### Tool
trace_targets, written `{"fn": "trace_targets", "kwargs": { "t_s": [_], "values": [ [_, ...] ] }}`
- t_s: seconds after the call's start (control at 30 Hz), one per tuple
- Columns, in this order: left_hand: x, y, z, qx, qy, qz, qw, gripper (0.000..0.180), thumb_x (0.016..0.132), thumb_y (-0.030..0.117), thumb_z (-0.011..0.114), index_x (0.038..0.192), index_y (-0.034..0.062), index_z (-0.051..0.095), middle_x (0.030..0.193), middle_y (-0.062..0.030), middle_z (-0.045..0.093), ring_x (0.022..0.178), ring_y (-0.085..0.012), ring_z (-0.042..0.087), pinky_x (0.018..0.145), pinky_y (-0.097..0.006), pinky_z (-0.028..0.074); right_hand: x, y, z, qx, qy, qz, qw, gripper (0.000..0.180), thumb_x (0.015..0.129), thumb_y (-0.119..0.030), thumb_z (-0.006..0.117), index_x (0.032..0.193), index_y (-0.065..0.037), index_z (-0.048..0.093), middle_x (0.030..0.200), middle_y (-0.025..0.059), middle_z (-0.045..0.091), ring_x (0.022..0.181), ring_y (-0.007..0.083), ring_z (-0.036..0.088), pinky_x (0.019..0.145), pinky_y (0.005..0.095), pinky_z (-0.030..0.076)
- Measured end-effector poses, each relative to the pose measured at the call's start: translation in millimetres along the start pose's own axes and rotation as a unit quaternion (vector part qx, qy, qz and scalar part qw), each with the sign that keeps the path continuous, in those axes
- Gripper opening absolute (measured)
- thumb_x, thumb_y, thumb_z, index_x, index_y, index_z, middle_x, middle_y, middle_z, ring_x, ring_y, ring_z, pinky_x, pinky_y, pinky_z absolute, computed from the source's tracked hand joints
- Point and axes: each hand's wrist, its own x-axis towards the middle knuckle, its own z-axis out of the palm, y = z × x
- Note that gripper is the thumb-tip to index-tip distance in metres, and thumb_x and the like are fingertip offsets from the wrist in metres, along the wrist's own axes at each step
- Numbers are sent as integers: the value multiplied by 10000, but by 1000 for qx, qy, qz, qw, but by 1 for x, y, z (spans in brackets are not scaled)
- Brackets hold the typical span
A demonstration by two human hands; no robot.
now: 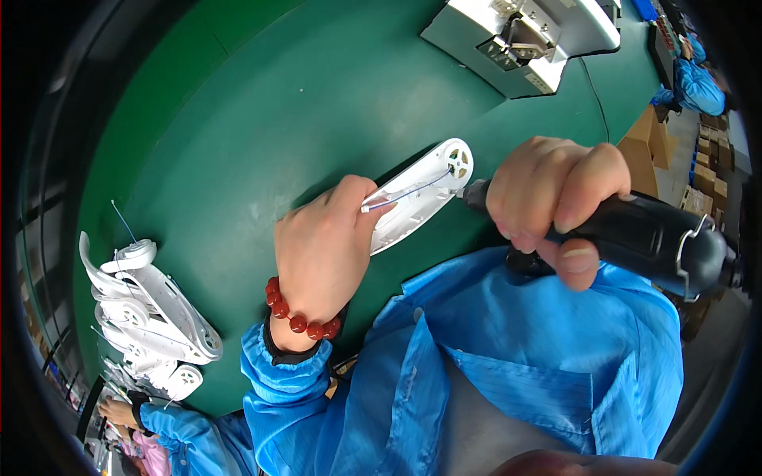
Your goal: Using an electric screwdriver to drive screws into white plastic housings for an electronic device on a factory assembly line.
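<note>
A white plastic part (pixel 426 189) with a round ring at its far end lies on the green table (pixel 262 127). My left hand (pixel 321 250), with a red bead bracelet at the wrist, presses down on the near end of the part. My right hand (pixel 556 202) grips a black electric screwdriver (pixel 647 238). Its tip touches the part just beside the ring. A thin wire runs along the top of the part.
A pile of similar white plastic parts (pixel 147 305) lies at the left edge of the table. A grey-white machine (pixel 524 36) stands at the far side with a cable trailing right. Other people in blue coats are at lower left and far right, near cardboard boxes (pixel 647 151).
</note>
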Motion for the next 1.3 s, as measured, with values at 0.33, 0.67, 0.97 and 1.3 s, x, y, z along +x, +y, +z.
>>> {"fn": "trace_targets", "kwargs": {
  "t_s": [0.33, 0.67, 0.97, 1.3],
  "values": [
    [2, -2, 0, 13, -13, -23, 1000, 196, 926, 234, 691, 992, 49, 683, 781, -171, 696, 684, -360, 670, 616, -411, 504, -3, 6, 1, 38, -30, -59, 997, 288, 818, -101, 811, 931, -7, 563, 664, 77, 619, 539, 216, 623, 463, 313, 486],
    [1, -5, 2, -15, 13, 10, 1000, 192, 928, 237, 686, 974, 50, 679, 769, -167, 698, 679, -358, 675, 605, -414, 507, 69, -30, -73, -109, 111, -53, 986, 145, 1038, -205, 441, 987, -77, 488, 763, 88, 570, 604, 166, 515, 608, 355, 455],
    [-1, -3, 1, -14, 8, 6, 1000, 202, 917, 229, 696, 969, 35, 677, 769, -177, 696, 686, -369, 675, 610, -424, 511, 72, -20, -81, -113, 167, -31, 979, 201, 1040, -277, 405, 1043, -95, 491, 781, 51, 536, 627, 148, 484, 631, 342, 415],
    [-3, -4, 0, -30, 10, 8, 999, 206, 906, 226, 715, 987, 42, 674, 780, -189, 689, 707, -384, 673, 612, -429, 512, 80, -21, -69, -131, 159, -9, 979, 187, 1027, -238, 452, 965, -67, 495, 750, 69, 544, 599, 155, 487, 604, 353, 431]
  ]
}}
